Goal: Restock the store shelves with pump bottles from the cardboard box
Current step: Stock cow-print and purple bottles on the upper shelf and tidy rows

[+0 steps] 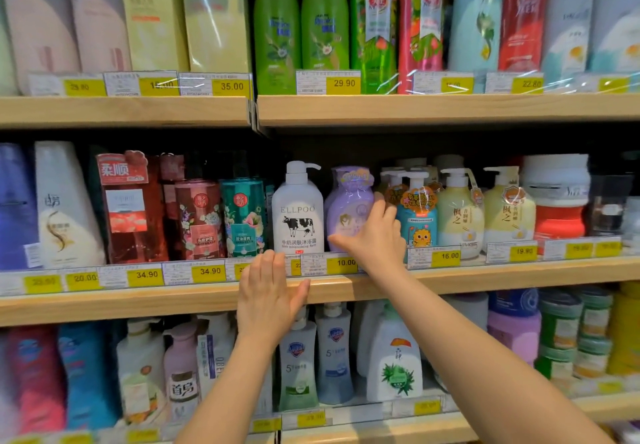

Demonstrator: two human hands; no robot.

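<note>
A lilac pump bottle [348,206] stands on the middle shelf [173,300], between a white pump bottle with a cow picture [298,211] and a blue child's pump bottle [417,220]. My right hand [375,234] wraps the lilac bottle's lower right side, thumb across its front. My left hand [268,293] lies flat against the shelf's front edge below the white bottle, fingers together and holding nothing. The cardboard box is out of sight.
Two cream pump bottles [460,215] and red-and-white tubs [557,201] stand to the right. Red and teal bottles [221,218] fill the left. Price tags [341,263] line the shelf rail. The shelves above [415,109] and below are packed with bottles.
</note>
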